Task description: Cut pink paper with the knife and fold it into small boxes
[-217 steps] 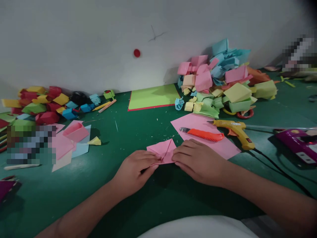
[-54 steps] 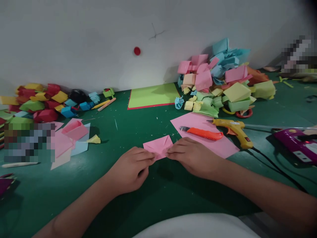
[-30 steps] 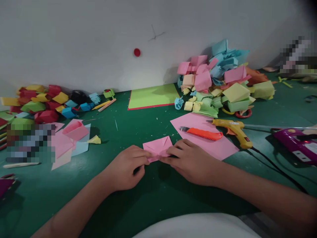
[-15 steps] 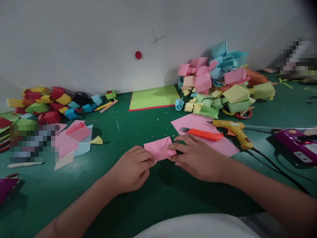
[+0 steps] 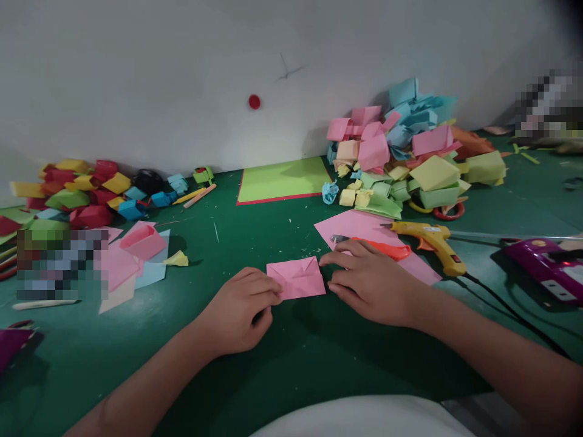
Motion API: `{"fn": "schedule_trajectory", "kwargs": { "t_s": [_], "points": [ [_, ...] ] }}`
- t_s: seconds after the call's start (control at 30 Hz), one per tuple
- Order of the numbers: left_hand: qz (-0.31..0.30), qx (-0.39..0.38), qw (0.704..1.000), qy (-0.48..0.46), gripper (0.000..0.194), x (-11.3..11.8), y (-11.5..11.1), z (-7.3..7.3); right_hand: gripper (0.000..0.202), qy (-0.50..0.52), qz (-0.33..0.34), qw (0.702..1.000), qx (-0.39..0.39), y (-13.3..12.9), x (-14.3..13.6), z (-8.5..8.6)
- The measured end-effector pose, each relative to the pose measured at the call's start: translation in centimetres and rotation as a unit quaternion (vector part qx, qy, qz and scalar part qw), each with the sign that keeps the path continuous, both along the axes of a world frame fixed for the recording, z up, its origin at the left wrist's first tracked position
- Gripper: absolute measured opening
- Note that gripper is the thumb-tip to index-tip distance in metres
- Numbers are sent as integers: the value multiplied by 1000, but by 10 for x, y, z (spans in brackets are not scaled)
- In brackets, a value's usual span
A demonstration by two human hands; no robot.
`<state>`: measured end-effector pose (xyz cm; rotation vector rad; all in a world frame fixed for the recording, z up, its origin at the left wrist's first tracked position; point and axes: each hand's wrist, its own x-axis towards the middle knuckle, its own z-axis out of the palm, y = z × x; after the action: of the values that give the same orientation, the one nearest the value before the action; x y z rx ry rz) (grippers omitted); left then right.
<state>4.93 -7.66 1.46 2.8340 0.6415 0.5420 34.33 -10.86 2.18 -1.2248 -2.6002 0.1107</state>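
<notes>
A small folded pink paper (image 5: 300, 279) lies flat at the middle of the green table, its crease lines showing on top. My left hand (image 5: 241, 309) pinches its left end between thumb and fingers. Just off its right edge is my right hand (image 5: 368, 282), fingers apart and holding nothing. Partly under that hand, an orange cutter (image 5: 394, 249) rests on a larger pink sheet (image 5: 416, 270).
A yellow glue gun (image 5: 430, 240) and a purple device (image 5: 546, 267) are at the right. Folded paper pieces (image 5: 373, 152) pile up behind. A green sheet (image 5: 285, 180) lies by the wall. More coloured pieces (image 5: 91, 215) and pink scraps (image 5: 119, 261) are at the left.
My right hand has let go of the folded pink paper and moved slightly right and up. The paper now lies flatter, with its right end uncovered.
</notes>
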Motion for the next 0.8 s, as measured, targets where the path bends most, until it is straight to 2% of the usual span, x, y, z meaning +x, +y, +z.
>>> {"fn": "schedule_trajectory", "kwargs": {
  "t_s": [0.2,0.37,0.57,0.8],
  "points": [
    [1,25,999,23,23,3,1,-2,20,62,26,998,-12,-9,-12,-8],
    [30,44,999,-5,21,4,2,-11,42,22,59,998,-32,-17,-18,-15],
    [97,72,992,-46,21,10,8,-21,42,12,53,998,-39,-15,-17,-15],
    [88,48,993,-57,20,13,7,-21,32,29,65,997,-27,-12,-17,-16]
  ]
}}
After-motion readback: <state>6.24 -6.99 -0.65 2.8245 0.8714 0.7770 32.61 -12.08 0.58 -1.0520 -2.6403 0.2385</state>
